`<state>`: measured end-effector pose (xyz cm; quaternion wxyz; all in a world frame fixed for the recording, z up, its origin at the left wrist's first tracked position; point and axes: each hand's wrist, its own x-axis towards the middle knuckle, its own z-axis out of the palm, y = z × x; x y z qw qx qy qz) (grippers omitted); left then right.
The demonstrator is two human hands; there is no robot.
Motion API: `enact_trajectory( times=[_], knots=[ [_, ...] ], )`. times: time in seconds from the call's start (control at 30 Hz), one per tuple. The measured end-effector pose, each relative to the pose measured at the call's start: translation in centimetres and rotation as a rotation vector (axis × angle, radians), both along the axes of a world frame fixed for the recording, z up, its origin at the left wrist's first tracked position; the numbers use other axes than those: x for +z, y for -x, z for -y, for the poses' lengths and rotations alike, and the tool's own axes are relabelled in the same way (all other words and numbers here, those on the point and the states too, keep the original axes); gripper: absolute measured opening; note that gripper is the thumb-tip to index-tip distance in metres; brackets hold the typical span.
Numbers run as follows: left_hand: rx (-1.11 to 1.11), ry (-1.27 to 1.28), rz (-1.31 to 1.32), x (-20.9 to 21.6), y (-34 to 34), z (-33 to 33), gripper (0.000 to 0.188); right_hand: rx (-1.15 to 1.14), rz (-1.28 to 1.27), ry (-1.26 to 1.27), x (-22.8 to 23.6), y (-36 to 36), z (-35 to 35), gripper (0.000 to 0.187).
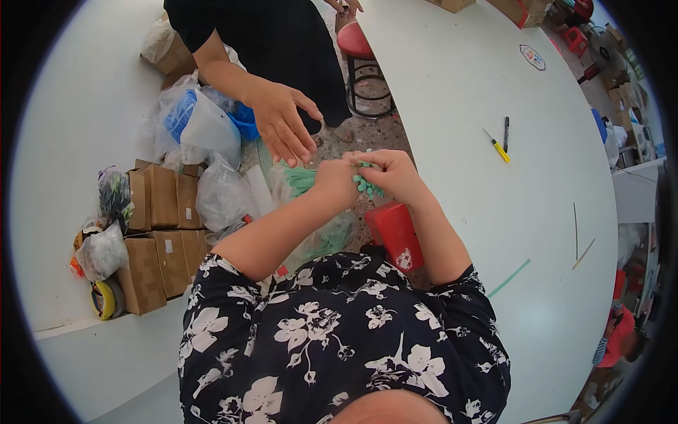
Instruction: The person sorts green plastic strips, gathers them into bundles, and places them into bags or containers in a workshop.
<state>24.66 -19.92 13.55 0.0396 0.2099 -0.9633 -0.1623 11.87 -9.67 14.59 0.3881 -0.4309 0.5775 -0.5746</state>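
My left hand (335, 181) is closed around a bundle of thin green strips (302, 182). Their long ends stick out on its left side, and their small thick ends (366, 188) bunch out on the right. Right beside it, my right hand (393, 174) has thumb and fingers pinched together at the bundle; what lies between the fingertips is too small to make out. Below my forearms, more green strips (330, 239) lie in a clear plastic bag. Another person's open hand (284, 121) reaches in close to my left hand from above left.
On the white table (459, 106) to the right lie a yellow-handled pointed tool (501, 152), a black pen (506, 134) and a single green strip (510, 278). A red stool (395, 233) stands under my right arm. Cardboard boxes (161, 198) and plastic bags (222, 191) fill the left.
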Motion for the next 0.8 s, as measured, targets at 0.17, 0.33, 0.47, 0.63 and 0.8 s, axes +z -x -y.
enact_trajectory(
  times=[0.17, 0.33, 0.47, 0.63, 0.8],
  knots=[
    [-0.1, -0.39, -0.021, -2.5, 0.7, 3.0, 0.015, 0.1, -0.171, 0.01, -1.2, 0.3, -2.7, 0.026],
    [0.201, -0.881, -0.031, -0.4, 2.7, 2.0, 0.028, 0.033, 0.103, 0.015, -1.3, 0.0, -4.2, 0.034],
    [0.048, -0.086, -0.061, -3.4, 3.1, 1.3, 0.029, -0.134, 0.571, 0.097, -0.5, -2.1, -2.9, 0.039],
    [0.174, -0.024, -0.181, -2.0, 5.1, 0.5, 0.026, -0.213, -0.242, 0.236, -1.4, -3.7, -2.7, 0.039],
    [0.223, -0.128, -0.123, -3.1, 5.7, 1.0, 0.029, -0.275, -0.178, 0.094, -1.7, -3.5, -2.0, 0.037]
  ],
)
